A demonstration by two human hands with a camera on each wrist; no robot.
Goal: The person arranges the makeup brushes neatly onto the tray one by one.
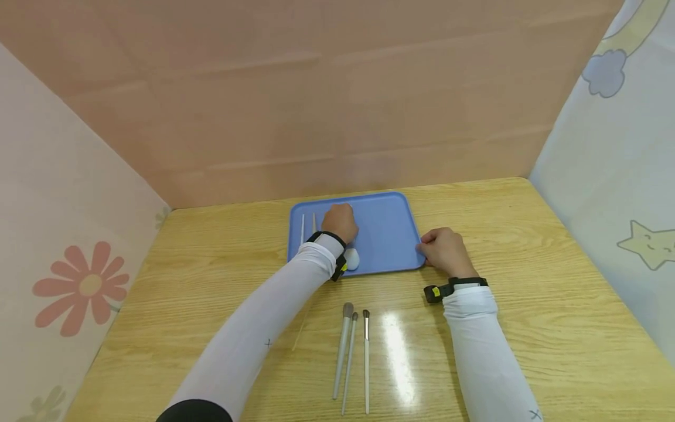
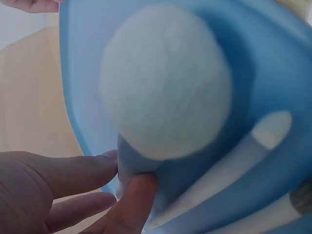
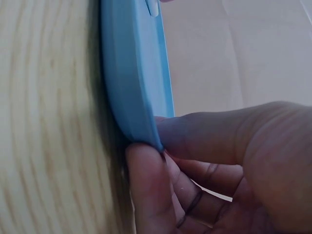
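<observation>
The left hand (image 1: 340, 221) reaches onto the blue tray (image 1: 387, 234) and pinches the short handle of a large brush (image 2: 165, 87) between thumb and fingers; the left wrist view shows the fingertips (image 2: 139, 195) closed on the stem just below its round, white, fluffy head. From the head camera only that pale head shows, beside the wrist strap near the tray's front edge. The brush seems to rest on the tray floor, though the close view is too blurred to be sure it touches.

The right hand (image 1: 445, 251) grips the tray's right front corner, its fingers curled over the rim and the thumb (image 3: 146, 185) pressed under the edge where it meets the table.

Two more slim brushes (image 1: 308, 227) lie side by side on the left part of the tray, just beyond the left hand, their handles pointing toward the person.

The tray sits on a wooden table (image 1: 527, 293), toward its far middle. Near the front edge, between the two forearms and well apart from the tray, three makeup brushes (image 1: 352, 357) lie almost parallel, bristles pointing toward the tray. Both arms wear white sleeves and a dark wrist strap. Patterned cloth panels stand at both sides, with a plain pinkish wall behind.
</observation>
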